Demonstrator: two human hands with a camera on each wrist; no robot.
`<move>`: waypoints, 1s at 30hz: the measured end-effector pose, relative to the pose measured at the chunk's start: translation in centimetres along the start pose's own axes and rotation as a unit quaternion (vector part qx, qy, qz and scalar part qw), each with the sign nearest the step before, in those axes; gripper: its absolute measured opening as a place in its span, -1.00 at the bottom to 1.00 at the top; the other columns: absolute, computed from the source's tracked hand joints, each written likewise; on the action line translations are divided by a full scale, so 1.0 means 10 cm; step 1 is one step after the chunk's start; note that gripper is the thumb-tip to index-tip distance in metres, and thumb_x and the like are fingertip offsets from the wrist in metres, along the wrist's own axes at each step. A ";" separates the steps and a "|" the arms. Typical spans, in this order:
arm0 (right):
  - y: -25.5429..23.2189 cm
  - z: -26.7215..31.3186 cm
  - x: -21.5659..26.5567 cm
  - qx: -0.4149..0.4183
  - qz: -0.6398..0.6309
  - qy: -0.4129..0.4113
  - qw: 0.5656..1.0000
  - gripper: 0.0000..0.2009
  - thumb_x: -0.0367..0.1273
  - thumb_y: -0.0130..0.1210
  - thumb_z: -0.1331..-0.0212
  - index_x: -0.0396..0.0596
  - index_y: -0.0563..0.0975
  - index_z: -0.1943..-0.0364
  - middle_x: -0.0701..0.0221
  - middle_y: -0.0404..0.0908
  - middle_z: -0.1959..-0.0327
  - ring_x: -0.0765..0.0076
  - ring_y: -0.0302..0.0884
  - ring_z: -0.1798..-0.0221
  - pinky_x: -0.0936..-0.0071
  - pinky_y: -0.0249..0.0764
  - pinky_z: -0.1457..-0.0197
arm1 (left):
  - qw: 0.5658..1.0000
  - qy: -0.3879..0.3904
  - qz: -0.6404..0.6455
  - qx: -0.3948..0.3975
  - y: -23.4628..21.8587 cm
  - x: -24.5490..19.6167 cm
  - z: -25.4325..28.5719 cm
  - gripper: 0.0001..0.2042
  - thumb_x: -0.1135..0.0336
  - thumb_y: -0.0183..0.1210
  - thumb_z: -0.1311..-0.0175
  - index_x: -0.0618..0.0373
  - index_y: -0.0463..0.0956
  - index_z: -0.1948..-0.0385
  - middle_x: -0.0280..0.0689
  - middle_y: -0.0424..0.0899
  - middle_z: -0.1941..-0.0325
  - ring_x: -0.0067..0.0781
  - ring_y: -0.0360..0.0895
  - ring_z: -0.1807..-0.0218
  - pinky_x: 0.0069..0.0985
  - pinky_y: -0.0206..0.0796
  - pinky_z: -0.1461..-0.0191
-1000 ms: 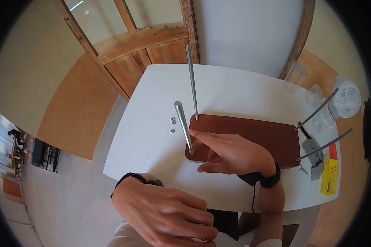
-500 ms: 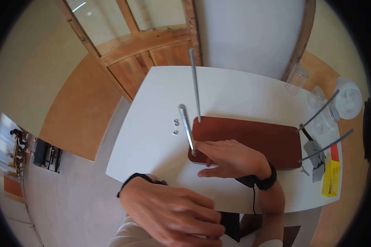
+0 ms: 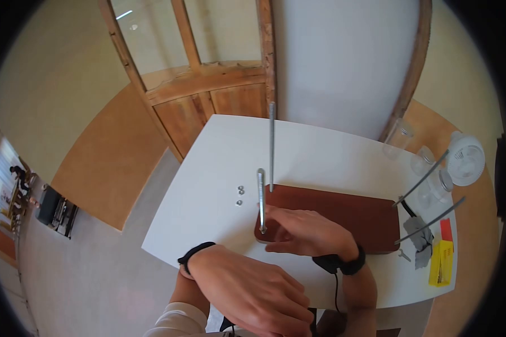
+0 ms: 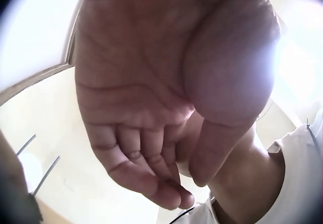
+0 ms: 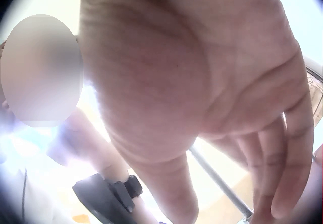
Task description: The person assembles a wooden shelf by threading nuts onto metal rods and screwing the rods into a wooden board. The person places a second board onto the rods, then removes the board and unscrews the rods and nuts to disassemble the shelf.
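A reddish-brown board [image 3: 343, 210] with rounded corners lies on the white table [image 3: 202, 185]. Metal rods stand up from its corners, the front-left rod [image 3: 261, 196] with a nut [image 3: 263, 230] at its foot. My right hand [image 3: 315, 231] reaches low over the board's left end, fingertips right by that rod, thumb spread apart. In the right wrist view the rod [image 5: 217, 178] passes behind the loosely extended fingers. My left hand [image 3: 253, 292] hangs in front of the table, palm empty and fingers loosely bent in the left wrist view.
Several loose nuts [image 3: 240, 192] lie left of the board. At the right are a yellow basket [image 3: 443, 264], a grey cloth [image 3: 419, 238], a small wrench [image 3: 404, 255], clear jars [image 3: 433, 188] and a white fan [image 3: 465, 159]. A wooden door [image 3: 208, 101] stands behind.
The head view has tilted, so the table and board appear lower. My right hand stays by the front-left rod, its fingers shifting slightly. My left hand has moved slightly right and down in the view.
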State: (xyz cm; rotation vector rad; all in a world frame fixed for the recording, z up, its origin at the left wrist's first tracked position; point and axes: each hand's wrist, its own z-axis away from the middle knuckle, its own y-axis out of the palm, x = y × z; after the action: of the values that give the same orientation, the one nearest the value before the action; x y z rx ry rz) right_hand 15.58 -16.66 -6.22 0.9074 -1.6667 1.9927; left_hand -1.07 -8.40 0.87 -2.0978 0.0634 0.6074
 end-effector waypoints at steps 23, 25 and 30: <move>0.04 -0.02 -0.11 0.022 -0.065 0.002 0.998 -0.16 -0.25 0.32 -0.24 -0.24 0.11 -0.52 0.09 0.65 -0.08 0.12 0.76 0.17 0.33 0.63 0.03 | 0.801 -0.113 -0.369 -0.457 -0.22 0.24 0.32 -0.77 0.49 0.36 -0.13 0.30 0.61 0.18 -0.02 0.70 0.20 -0.23 0.58 0.24 -0.54 0.31 0.29; -0.07 -0.01 -0.07 0.034 -0.083 0.019 0.996 -0.16 -0.25 0.32 -0.25 -0.24 0.13 -0.52 0.08 0.65 -0.07 0.11 0.76 0.17 0.35 0.62 0.02 | 0.734 -0.208 -0.463 -0.451 -0.30 0.24 0.35 -0.79 0.48 0.36 -0.16 0.29 0.63 0.18 -0.12 0.71 0.17 -0.31 0.59 0.15 -0.52 0.30 0.25; -0.05 -0.03 -0.14 -0.085 -0.139 -0.013 0.986 -0.20 -0.27 0.31 -0.25 -0.28 0.17 -0.50 0.13 0.70 0.04 0.14 0.76 0.18 0.35 0.60 0.03 | 0.766 -0.290 -0.344 -0.460 -0.31 0.24 0.49 -0.88 0.44 0.39 -0.18 0.23 0.69 0.29 -0.26 0.73 0.25 -0.49 0.59 0.24 -0.57 0.24 0.36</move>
State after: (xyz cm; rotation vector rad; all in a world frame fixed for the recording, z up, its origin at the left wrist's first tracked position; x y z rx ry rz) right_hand 16.83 -16.13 -6.81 1.0419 -1.5961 1.6349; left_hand -0.06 -2.29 -0.06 -2.4371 -1.5813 0.8799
